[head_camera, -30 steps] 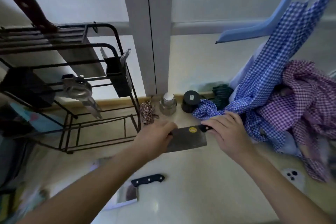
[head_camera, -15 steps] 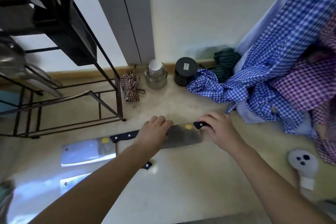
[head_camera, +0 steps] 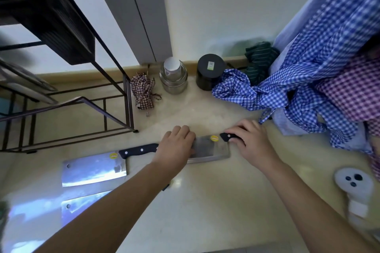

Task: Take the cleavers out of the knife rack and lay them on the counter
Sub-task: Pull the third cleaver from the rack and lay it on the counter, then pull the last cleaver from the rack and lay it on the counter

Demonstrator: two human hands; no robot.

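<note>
A steel cleaver [head_camera: 211, 148] with a yellow sticker and a black handle lies flat on the beige counter [head_camera: 216, 201]. My right hand [head_camera: 250, 139] grips its handle. My left hand [head_camera: 176, 146] rests on the left part of its blade. A second cleaver [head_camera: 93, 168] lies on the counter to the left, its black handle pointing right. A third cleaver [head_camera: 80, 205] lies below it, mostly hidden by my left forearm. The black wire knife rack [head_camera: 67, 51] stands at the upper left.
Along the back wall stand a glass jar [head_camera: 173, 77] and a black canister [head_camera: 209, 71]. A small checked cloth bundle [head_camera: 144, 90] lies beside the rack's foot. Blue and purple checked cloths [head_camera: 320, 68] pile up on the right. A white round gadget [head_camera: 354, 183] lies at the right front.
The cleaver in my hands has come down from above the counter and now lies flat on it. My view has tilted down, bringing the two other cleavers into sight.
</note>
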